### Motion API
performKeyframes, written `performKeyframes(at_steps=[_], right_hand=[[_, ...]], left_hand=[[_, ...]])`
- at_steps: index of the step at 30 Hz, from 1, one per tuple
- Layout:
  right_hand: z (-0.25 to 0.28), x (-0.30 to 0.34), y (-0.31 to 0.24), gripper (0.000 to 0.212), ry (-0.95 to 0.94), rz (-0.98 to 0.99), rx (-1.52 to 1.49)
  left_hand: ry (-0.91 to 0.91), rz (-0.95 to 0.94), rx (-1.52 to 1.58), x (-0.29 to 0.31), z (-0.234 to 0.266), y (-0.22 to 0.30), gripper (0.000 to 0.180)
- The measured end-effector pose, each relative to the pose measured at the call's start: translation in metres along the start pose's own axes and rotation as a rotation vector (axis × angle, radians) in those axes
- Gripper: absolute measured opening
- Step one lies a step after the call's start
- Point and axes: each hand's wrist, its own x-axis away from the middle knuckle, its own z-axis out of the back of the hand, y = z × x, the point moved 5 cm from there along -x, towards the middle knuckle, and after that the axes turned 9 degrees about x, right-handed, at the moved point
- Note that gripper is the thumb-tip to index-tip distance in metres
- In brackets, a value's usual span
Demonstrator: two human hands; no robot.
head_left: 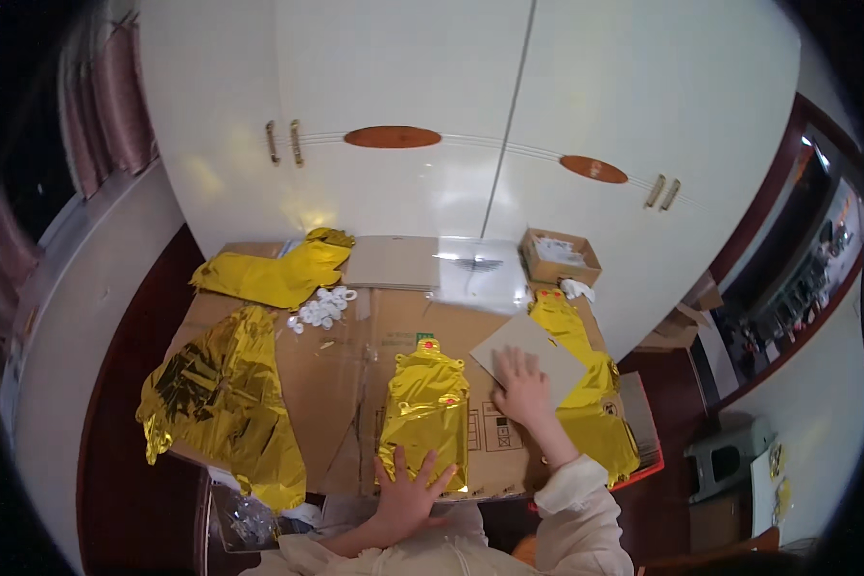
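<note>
My left hand [410, 494] lies with fingers spread on the lower end of a flat gold foil balloon [426, 389], which has small tabs and red spots near its top. It rests on the cardboard-covered table in front of me. To its right, my right hand [525, 389] is laid flat, fingers stretched out, on a square grey cardboard sheet [568, 365]. That sheet sits at an angle and partly covers more gold foil balloons [600, 437] along the right edge.
Crumpled gold foil [235, 408] hangs over the table's left side; more gold foil [278, 276] lies behind it. Small white rings [323, 309], a stack of grey cards [394, 262], clear plastic bags [480, 278] and a small cardboard box [559, 257] line the back. A white cabinet [394, 58] stands behind.
</note>
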Motion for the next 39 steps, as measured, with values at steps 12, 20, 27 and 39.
performKeyframes(at_steps=[12,20,27,39], right_hand=[[-0.032,0.009,-0.001,0.058,0.196,0.245,0.399],[0.001,0.021,0.015,0.049,0.371,0.248,0.463],[0.139,0.134,-0.054,0.036,0.724,0.553,0.256],[0.064,0.247,-0.123,0.061,0.327,0.948,-0.123]], left_hand=[[0.108,-0.008,0.004,0.006,0.0,-0.002,0.095],[0.237,-0.103,0.141,0.01,0.007,0.0,0.093],[0.414,0.163,1.217,0.043,0.033,-0.052,0.08],[0.285,0.35,1.216,0.072,0.022,-0.095,0.068]])
